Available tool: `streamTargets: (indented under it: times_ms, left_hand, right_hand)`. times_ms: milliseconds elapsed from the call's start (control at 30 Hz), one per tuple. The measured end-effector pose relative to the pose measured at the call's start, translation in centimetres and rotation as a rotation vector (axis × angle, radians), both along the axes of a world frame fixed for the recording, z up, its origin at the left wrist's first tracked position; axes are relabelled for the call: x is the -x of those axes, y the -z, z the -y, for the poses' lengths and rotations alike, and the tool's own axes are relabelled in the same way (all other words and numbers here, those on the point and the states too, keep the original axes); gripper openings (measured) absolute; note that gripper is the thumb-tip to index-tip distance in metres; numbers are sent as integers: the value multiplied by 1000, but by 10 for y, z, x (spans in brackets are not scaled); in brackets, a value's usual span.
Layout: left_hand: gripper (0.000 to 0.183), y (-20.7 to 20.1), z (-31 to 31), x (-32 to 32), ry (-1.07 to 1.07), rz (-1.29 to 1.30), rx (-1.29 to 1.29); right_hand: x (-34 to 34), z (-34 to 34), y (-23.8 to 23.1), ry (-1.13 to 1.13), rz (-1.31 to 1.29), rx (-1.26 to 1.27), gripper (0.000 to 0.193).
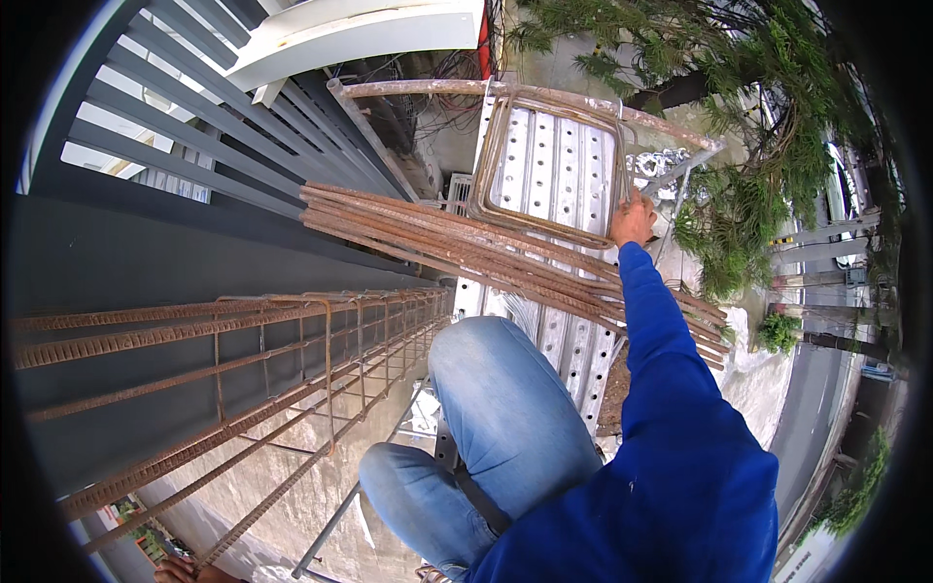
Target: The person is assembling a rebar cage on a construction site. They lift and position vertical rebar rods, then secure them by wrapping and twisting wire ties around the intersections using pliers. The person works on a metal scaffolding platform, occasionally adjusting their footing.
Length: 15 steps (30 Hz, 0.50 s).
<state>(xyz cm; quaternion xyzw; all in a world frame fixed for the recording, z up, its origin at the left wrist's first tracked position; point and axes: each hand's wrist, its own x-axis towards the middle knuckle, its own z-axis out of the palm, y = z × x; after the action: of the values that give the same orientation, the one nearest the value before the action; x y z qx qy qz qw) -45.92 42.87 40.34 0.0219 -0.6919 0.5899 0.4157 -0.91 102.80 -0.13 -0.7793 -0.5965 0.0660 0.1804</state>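
Observation:
My right hand (634,220), at the end of a blue sleeve, is closed on the near right corner of a stack of rectangular steel stirrups (544,233). The stirrups lie on a perforated metal scaffold plank (554,165). Just this side of them, a bundle of rusty rebar rods (466,248) crosses the plank. At the lower left edge my left hand (185,571) shows only in part, its fingers curled at the end of a long bar of the rebar cage (330,379). The rim of the picture cuts off the rest of that hand.
My bent knees in jeans (505,379) are over the plank. A dark wall (146,262) and grey slats (194,107) stand left. Scaffold pipes (418,87) cross the far end. Green branches (748,146) hang at right, above a road (821,389) far below.

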Motion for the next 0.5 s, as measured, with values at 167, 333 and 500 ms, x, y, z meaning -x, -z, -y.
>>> streamTargets:
  times_ms: [167, 333, 500]
  left_hand:
    - [35, -1, 0, 9, -9, -133, -56]
    - [35, -1, -13, 3, 13, -116, -175]
    - [38, 12, -39, -5, 1479, 423, -1896]
  right_hand:
    - [-60, -21, 59, -34, -76, 300, 31]
    - [-86, -37, 110, -19, -396, 247, 33]
    - [-98, -37, 90, 103, -1274, 150, 30]
